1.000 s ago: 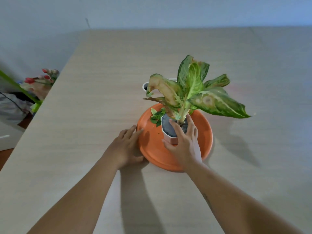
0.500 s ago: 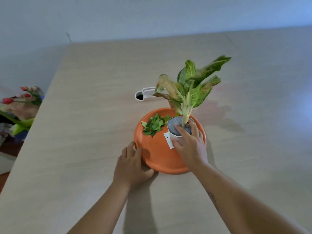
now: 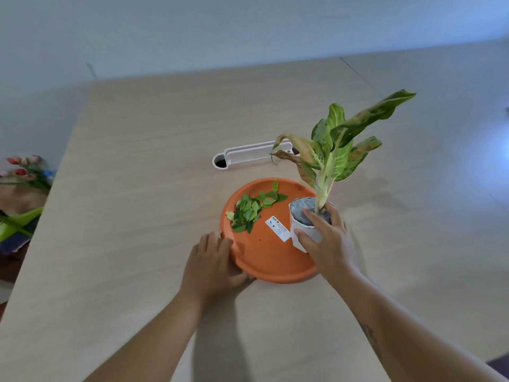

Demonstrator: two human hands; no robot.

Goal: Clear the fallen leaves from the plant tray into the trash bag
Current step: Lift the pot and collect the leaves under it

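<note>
- Round, smooth orange tray [image 3: 264,260] on a pale woodgrain table [image 3: 137,244].
- Small green leaves [image 3: 249,212] heaped in its far-left part, in a strip running near-left to far-right.
- Left hand [image 3: 212,264] lies flat against the near-left rim, fingers relaxed.
- Right hand [image 3: 329,244] grips a white pot [image 3: 298,230] at the right rim.

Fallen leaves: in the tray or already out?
In the tray: the loose green leaves lie piled on the orange tray's far left; the right hand grips the pot beside them.
</note>
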